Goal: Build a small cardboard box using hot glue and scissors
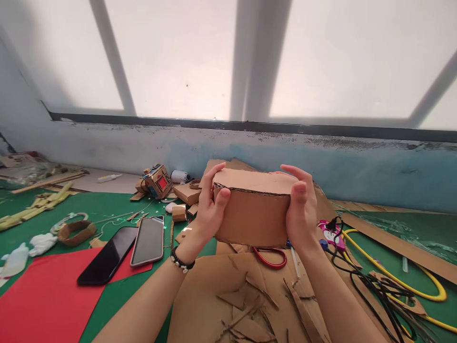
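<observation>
Between my two hands is a brown cardboard box (253, 214), raised above the table with its top face tilted toward me. My left hand (211, 202) grips the box's left end, thumb on the front face and fingers along the top edge. At the right end my right hand (302, 207) presses with its thumb near the front corner, index finger raised over the top. Below the box, a pair of scissors shows only a red handle (273, 259). Cardboard scraps (250, 305) lie on a large cardboard sheet (196, 281) under my forearms.
Two phones (148, 238) rest at the left, partly on red paper (46, 295). Behind them stands a small cardboard model (157, 183). Black cables (378, 295) and a yellow cable (433, 293) loop at the right near a pink power strip (330, 236). A wall (157, 147) closes the back.
</observation>
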Demonstrator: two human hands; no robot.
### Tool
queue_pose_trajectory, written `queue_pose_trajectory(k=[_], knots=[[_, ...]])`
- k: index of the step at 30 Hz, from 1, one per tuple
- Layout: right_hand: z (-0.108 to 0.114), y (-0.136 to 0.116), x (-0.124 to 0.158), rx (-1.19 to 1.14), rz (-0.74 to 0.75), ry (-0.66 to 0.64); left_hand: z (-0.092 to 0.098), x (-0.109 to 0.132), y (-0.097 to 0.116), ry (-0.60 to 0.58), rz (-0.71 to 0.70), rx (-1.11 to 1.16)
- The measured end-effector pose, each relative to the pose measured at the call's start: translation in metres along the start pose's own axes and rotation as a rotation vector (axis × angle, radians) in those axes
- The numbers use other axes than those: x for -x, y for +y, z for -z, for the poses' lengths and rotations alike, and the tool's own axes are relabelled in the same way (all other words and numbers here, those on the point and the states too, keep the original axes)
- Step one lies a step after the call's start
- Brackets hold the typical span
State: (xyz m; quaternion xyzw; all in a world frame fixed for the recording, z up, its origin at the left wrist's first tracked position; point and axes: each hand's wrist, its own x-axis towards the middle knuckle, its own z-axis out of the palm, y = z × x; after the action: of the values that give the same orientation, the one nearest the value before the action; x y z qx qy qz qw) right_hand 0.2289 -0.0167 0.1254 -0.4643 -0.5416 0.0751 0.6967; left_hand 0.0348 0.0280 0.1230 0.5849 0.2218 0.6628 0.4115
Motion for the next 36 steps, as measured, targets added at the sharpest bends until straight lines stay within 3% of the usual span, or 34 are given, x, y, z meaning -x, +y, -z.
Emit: queue_pose_trajectory(k=[5,7,12,20,24,27,30,36], knots=[[0.0,0.002,0.002,0.16,0.118,0.145,-0.007,0.007,0.006,-0.07,-0.008,-0.046],[0.0,0.002,0.003,0.12,0.127,0.115,-0.006,0.007,0.008,-0.06,-0.048,-0.101],[0.002,0.006,0.0,-0.025,0.114,-0.153,0.005,-0.002,0.002,-0.055,-0.194,-0.311],[0.001,0.012,-0.003,0.014,0.2,-0.036,0.004,-0.004,0.0,-0.053,-0.335,-0.446],[0.003,0.014,-0.002,-0.012,0.135,-0.108,0.004,-0.006,0.006,-0.07,-0.302,-0.444],[0.002,0.018,-0.002,-0.096,0.04,-0.209,0.005,-0.008,0.007,-0.102,-0.182,-0.398],[-0.001,0.02,-0.001,-0.11,-0.01,-0.177,0.005,-0.008,0.004,-0.125,-0.103,-0.383],[-0.004,0.014,0.001,-0.098,0.031,-0.116,0.0,-0.002,0.0,-0.069,-0.152,-0.473]])
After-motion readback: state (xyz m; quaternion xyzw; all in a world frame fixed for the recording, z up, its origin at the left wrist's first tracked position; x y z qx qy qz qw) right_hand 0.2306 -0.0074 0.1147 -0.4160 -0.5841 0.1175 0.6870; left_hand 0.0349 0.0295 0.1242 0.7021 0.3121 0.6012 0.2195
